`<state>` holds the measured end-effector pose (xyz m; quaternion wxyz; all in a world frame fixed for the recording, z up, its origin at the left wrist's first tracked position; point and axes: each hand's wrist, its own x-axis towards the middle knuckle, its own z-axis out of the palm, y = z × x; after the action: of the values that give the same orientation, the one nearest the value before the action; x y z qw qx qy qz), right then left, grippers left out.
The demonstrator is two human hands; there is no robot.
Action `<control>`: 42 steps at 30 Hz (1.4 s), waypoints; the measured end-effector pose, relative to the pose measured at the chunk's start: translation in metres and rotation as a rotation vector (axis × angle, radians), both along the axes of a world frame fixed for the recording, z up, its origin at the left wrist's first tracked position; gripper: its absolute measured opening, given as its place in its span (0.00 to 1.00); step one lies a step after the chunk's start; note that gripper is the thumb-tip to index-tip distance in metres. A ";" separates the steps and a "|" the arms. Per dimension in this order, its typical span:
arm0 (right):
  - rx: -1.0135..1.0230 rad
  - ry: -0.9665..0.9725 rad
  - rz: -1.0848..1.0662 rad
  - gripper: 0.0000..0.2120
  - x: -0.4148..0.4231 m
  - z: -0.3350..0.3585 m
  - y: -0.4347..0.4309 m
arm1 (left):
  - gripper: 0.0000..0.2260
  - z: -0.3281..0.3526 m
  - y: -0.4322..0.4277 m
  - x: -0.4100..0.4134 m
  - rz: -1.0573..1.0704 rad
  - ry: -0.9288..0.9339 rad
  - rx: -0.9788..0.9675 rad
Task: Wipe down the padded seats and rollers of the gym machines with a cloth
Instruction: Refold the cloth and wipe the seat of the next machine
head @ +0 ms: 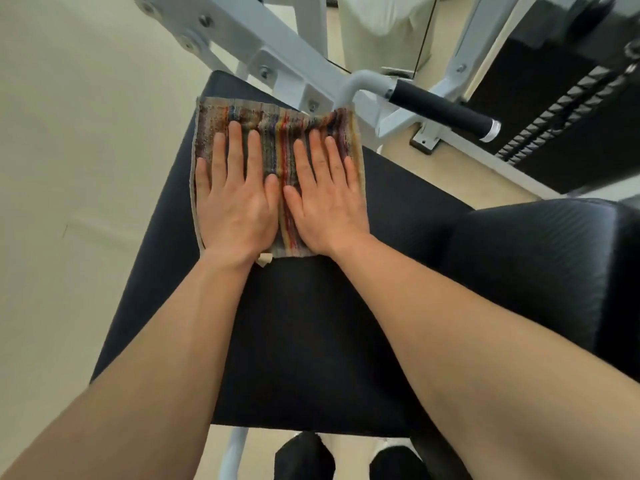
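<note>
A striped, multicoloured cloth (277, 133) lies spread flat on the far half of a black padded seat (304, 323). My left hand (235, 199) presses palm-down on the cloth's left side, fingers apart. Right beside it, my right hand (325, 199) presses flat on the cloth's right side. The thumbs nearly touch in the middle. A second black pad (540, 265) with a ribbed texture adjoins the seat on the right.
A white steel frame (277, 53) runs diagonally just beyond the cloth. A handle with a black grip (443, 107) juts out to the right. A black weight stack (571, 109) stands at the far right. Beige floor (86, 150) spreads to the left.
</note>
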<state>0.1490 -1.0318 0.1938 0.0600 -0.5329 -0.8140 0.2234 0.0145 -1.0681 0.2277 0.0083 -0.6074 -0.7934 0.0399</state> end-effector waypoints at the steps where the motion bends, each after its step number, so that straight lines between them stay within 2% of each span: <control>1: 0.010 0.000 0.017 0.31 -0.002 0.001 0.013 | 0.28 0.001 0.012 -0.003 0.007 -0.001 0.004; 10: 0.037 0.085 0.087 0.30 -0.014 0.007 0.086 | 0.28 0.008 0.080 -0.012 0.043 0.027 0.057; 15: 0.050 0.146 0.133 0.26 -0.007 0.004 0.094 | 0.23 0.009 0.110 -0.018 0.023 0.059 0.056; 19: 0.070 0.178 0.057 0.25 -0.001 0.000 0.079 | 0.20 0.010 0.104 -0.014 -0.036 0.061 0.077; 22: 0.071 0.174 -0.038 0.25 -0.003 0.004 0.068 | 0.22 0.005 0.078 -0.001 -0.107 0.054 0.048; 27: -0.113 0.311 0.119 0.18 -0.027 0.024 0.109 | 0.19 0.008 0.096 -0.017 -0.105 0.038 0.064; 29: -0.176 0.281 0.166 0.16 -0.041 0.030 0.132 | 0.19 0.014 0.121 -0.032 -0.084 0.045 0.060; 31: -0.184 0.224 0.207 0.16 -0.052 0.034 0.147 | 0.20 0.028 0.152 -0.042 0.057 -0.015 -0.032; 33: -0.181 0.227 0.222 0.16 -0.053 0.034 0.149 | 0.20 0.038 0.181 -0.046 0.224 -0.061 -0.219; 35: -0.203 0.282 0.187 0.16 -0.047 0.031 0.139 | 0.21 0.044 0.193 -0.041 0.262 -0.056 -0.360; 37: -0.146 0.294 0.113 0.16 -0.041 0.029 0.125 | 0.21 0.043 0.187 -0.037 0.203 -0.003 -0.365; 40: 0.045 0.192 -0.016 0.15 -0.032 0.026 0.108 | 0.21 0.034 0.160 -0.035 -0.009 0.073 -0.166; 42: 0.083 0.190 -0.065 0.14 -0.029 0.023 0.104 | 0.20 0.034 0.149 -0.037 -0.147 0.079 -0.076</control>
<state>0.1197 -0.9276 0.2168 0.1663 -0.5325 -0.7953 0.2371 -0.0226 -0.9195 0.2617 0.0196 -0.6618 -0.7436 0.0933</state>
